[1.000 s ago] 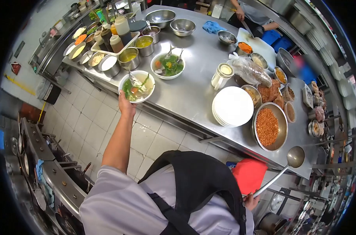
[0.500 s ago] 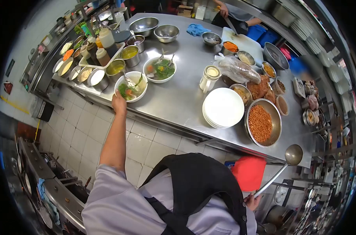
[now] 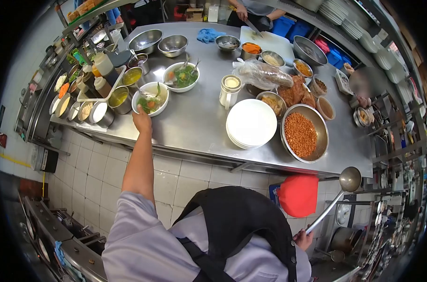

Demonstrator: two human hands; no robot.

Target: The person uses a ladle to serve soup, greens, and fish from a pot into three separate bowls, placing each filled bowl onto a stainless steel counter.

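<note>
My left hand (image 3: 142, 121) grips the near rim of a white bowl (image 3: 162, 107) at the table's front edge. Clear broth, leafy greens and a piece of fish show inside it. Right behind stands a second white bowl (image 3: 195, 83) with greens and fish tails poking up. My right hand (image 3: 303, 238), low on the right by my body, is closed around the handle of a metal ladle (image 3: 350, 179). Its bowl hangs out in front of the table edge and looks bare.
White plates (image 3: 251, 123) are stacked near a steel bowl of orange-brown beans (image 3: 300, 135). A lidded white jug (image 3: 230, 92) stands behind them. Sauce bottles (image 3: 102, 87) and steel pots (image 3: 120, 99) crowd the left. Across the table a co-worker's hand (image 3: 241, 12) holds a knife over a cutting board (image 3: 272, 41).
The camera view has turned a little, so the table's contents sit farther left and higher. Both hands keep their holds, on the bowl and the ladle.
</note>
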